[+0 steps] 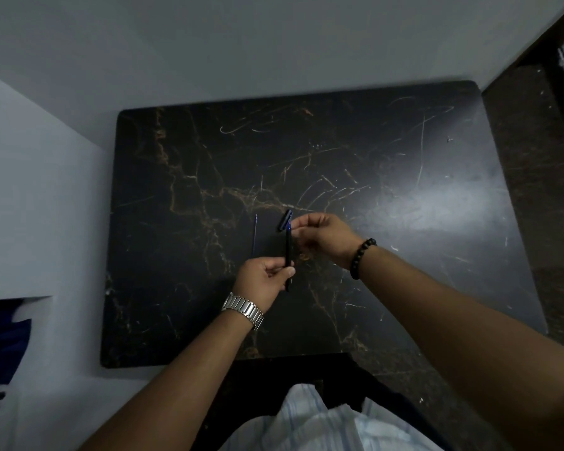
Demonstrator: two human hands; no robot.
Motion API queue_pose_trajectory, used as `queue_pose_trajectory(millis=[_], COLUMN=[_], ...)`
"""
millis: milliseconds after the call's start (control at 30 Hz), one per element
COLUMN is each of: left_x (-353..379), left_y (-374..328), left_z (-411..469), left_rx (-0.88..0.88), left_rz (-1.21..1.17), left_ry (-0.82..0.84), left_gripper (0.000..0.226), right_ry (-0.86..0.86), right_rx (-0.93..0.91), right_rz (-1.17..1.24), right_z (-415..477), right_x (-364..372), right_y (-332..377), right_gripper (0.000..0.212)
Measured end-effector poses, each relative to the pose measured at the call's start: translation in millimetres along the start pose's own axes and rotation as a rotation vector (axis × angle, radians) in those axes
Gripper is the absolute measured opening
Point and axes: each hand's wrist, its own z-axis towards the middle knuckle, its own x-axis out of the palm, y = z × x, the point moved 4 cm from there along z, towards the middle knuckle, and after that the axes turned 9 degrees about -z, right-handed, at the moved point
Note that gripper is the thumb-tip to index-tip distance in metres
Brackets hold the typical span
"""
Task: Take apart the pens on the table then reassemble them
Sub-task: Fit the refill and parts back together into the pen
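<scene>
Pen barrel [288, 255] (no legible print) pinched by left hand [263, 277]; right hand [323, 234] grips its cap [284, 220].

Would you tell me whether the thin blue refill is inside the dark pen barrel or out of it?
Out: the thin blue refill lies on the table, left of the barrel.

Left hand [263, 277] low, fingers pinched shut — right hand [323, 237] raised beyond it, fingertips pinched, wrist bent.

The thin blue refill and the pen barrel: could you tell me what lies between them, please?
In the head view, only bare dark marble table shows between the refill and the pen barrel, which the left hand holds.
</scene>
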Motion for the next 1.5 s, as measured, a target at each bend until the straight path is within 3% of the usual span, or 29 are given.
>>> queue_pose_trajectory(millis=[67,133,233,367,633,700,767,867,967,1300,1500], left_x=[-6,-11,-18,-27,-38,-37,-35,-30,-24,-11,-8], left_y=[2,4,10,16,19,18,15,8,3,-9,-9], left_z=[-1,-3,-6,-9,-6,-6,-6,-7,-6,-11,-14], left_rx=[0.002,0.001,-0.001,-0.008,-0.005,0.0,0.011,0.02,0.031,0.084,0.106], left_rz=[-0.008,-0.011,-0.01,-0.013,-0.02,-0.022,-0.026,-0.025,-0.028,0.002,0.042], left_ry=[-0.013,-0.025,-0.036,-0.052,-0.094,-0.096,-0.083,-0.055,-0.029,0.009,0.026], left_gripper=[0.017,0.02,0.022,0.018,0.019,0.02,0.014,0.02,0.018,0.02,0.02], right_ry=[-0.12,-0.339,-0.528,-0.515,-0.451,-0.421,-0.38,-0.301,-0.213,-0.267,-0.25], right_rx=[0.05,0.073,0.036,0.014,0.046,0.037,0.061,0.028,-0.043,-0.094,-0.154], right_rz=[-0.038,-0.356,-0.725,-0.895,-0.949,-0.745,-0.33,0.13,0.367,0.447,0.313], right_z=[15,33,55,75,77,68,52,27,7,-16,-25], right_x=[-5,-14,-10,12,18,16,16,17,15,2,8], right_y=[-1,4,18,27,34,31,27,27,36,42,48], right_gripper=[0.012,0.007,0.022,0.048,0.027,0.017,0.009,0.013,0.022,0.013,0.013])
